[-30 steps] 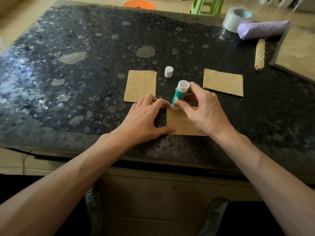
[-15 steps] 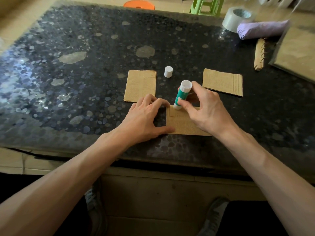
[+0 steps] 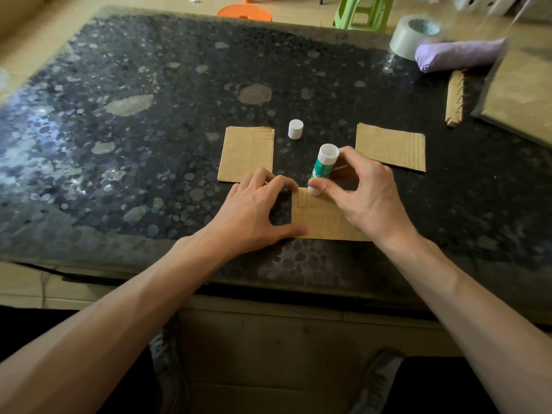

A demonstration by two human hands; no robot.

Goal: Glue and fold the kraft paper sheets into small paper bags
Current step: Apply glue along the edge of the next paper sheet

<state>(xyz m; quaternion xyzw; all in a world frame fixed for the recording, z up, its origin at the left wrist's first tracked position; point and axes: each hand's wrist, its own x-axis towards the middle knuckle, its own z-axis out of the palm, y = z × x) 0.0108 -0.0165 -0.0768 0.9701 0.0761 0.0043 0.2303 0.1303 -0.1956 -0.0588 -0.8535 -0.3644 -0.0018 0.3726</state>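
A small kraft paper sheet (image 3: 321, 221) lies near the table's front edge. My left hand (image 3: 254, 213) presses its left edge down with the thumb and a fingertip. My right hand (image 3: 363, 192) pinches a green and white glue stick (image 3: 322, 166), whose lower end touches the sheet's far edge. The stick's white cap (image 3: 295, 129) stands on the table behind it. A folded kraft piece (image 3: 246, 155) lies to the left of the cap. Another kraft piece (image 3: 391, 146) lies to the right, behind my right hand.
On the dark pebble-patterned table (image 3: 149, 130), a tape roll (image 3: 413, 35), a purple roll (image 3: 460, 53), a narrow folded kraft strip (image 3: 455, 98) and a large brown board (image 3: 525, 94) sit at the back right. Green (image 3: 363, 10) and orange stools (image 3: 245, 11) stand beyond the far edge.
My right hand has slid the glue stick a little to the right along the sheet's far edge. My left hand has stayed on the sheet's left edge.
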